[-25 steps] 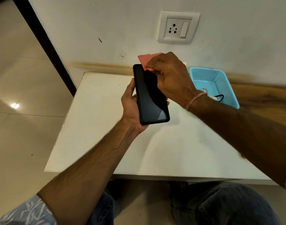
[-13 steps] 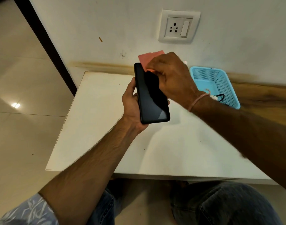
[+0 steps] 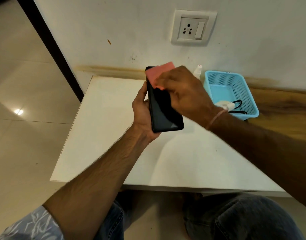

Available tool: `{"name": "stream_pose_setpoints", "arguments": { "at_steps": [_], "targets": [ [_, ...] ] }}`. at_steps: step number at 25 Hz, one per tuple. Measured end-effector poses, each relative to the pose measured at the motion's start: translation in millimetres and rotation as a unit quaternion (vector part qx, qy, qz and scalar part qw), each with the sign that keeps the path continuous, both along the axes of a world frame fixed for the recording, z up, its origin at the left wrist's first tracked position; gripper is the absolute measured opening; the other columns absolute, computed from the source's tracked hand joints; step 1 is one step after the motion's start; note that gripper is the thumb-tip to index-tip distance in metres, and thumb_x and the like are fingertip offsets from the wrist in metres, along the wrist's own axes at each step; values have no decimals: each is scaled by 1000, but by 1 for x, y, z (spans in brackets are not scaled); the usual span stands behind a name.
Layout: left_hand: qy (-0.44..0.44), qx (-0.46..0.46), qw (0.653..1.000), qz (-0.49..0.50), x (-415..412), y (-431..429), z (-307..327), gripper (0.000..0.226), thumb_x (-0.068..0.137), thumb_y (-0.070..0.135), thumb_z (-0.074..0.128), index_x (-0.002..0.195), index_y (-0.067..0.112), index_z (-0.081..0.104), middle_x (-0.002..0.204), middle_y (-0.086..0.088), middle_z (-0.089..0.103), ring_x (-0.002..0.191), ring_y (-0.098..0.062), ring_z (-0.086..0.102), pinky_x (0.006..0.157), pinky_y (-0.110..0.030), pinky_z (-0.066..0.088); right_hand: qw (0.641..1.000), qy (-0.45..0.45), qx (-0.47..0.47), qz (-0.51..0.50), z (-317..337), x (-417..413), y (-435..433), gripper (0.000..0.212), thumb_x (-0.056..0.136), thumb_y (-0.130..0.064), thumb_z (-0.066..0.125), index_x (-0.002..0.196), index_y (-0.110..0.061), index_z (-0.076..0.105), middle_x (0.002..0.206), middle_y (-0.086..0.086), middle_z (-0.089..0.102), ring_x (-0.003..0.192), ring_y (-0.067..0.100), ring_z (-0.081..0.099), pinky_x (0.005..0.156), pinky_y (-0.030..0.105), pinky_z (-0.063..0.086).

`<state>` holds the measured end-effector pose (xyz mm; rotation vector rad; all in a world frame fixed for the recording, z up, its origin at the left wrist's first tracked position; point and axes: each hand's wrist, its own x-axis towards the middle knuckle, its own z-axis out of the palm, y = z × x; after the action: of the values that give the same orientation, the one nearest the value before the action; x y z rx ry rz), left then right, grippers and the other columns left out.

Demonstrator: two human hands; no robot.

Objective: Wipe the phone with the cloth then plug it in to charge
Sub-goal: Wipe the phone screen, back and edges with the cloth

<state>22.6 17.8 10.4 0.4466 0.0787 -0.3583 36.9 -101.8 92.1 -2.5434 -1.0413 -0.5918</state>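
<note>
Phone (image 3: 163,108), black with a dark screen, is held above the desk (image 3: 100,129) near its far edge, screen up and tilted, its long axis running roughly away from the person. Left hand (image 3: 142,113) cups it from beneath, thumb along the left edge and fingers wrapped around the back. Right hand (image 3: 185,94) is closed on a pink cloth (image 3: 157,74) and presses it against the upper part of the screen (the cloth's far corner projects past the top of the phone). Toward the far right of the desk, against the wall, stands a blue perforated basket (image 3: 223,78) containing a white charger (image 3: 226,104) with a black cable (image 3: 238,102). A small white bottle (image 3: 198,71) stands just left of the basket. On the wall above, a socket (image 3: 193,27) with its switch is mounted.
</note>
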Motion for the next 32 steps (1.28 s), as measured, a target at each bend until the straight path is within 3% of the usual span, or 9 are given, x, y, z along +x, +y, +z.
{"name": "stream_pose_setpoints", "arguments": {
  "at_steps": [4,8,11,15,18,20,22,26,32],
  "targets": [
    [-6,16,1000,-14,1,-2,0,52,94,56,50,102,11,76,95,-12,74,82,-31,68,82,-41,55,992,43,23,-113,7,21,-7,24,92,-11,56,112,-3,67,115,15,64,107,33,53,95,35,39],
    [-4,-54,998,-12,2,1,-3,42,97,40,52,93,6,77,90,-12,73,86,-27,72,79,-36,58,1000,3,27,2,-4,-11,14,23,83,2,58,101,-2,71,106,14,69,102,34,58,85,41,50],
    [-9,-81,997,14,-2,-1,-6,43,100,31,44,84,6,76,77,-9,68,75,-22,71,69,-33,58,997,1,-15,74,-12,-29,20,26,77,9,57,97,0,72,101,15,70,97,37,60,68,45,53],
    [-1,12,1000,5,1,0,-2,46,96,49,50,93,12,76,90,-9,72,83,-27,69,79,-37,56,1000,17,-19,-7,4,4,2,22,88,-2,59,107,-2,69,111,15,66,104,35,55,90,38,44],
    [1,36,999,-7,0,-3,3,53,95,57,47,100,13,76,94,-12,72,83,-31,67,83,-42,53,994,33,6,-104,9,25,-5,22,92,-8,54,108,-3,68,112,14,64,105,32,52,90,30,37],
    [7,24,1000,1,0,-1,3,49,95,55,49,98,14,76,95,-10,73,85,-29,68,84,-40,54,994,22,32,-100,6,17,2,20,91,-7,55,104,-2,69,107,14,66,102,30,52,89,32,40],
    [12,12,1000,12,0,2,4,42,94,48,53,94,12,75,92,-9,72,86,-26,70,81,-35,55,998,13,54,-35,-3,-5,14,20,85,-1,58,101,-2,71,104,14,68,101,28,53,88,34,42],
    [6,-8,1000,21,-3,-1,3,32,95,40,48,85,14,66,78,-2,58,77,-17,60,74,-27,46,999,11,-13,47,-14,-32,15,24,81,3,58,101,1,71,103,15,68,98,33,59,84,38,50],
    [16,31,999,8,1,-2,7,47,96,54,49,97,13,73,92,-8,71,83,-27,67,79,-36,54,994,49,6,-93,3,11,-5,22,92,-9,56,109,-2,68,113,15,65,106,33,53,94,36,42]
  ]
}}
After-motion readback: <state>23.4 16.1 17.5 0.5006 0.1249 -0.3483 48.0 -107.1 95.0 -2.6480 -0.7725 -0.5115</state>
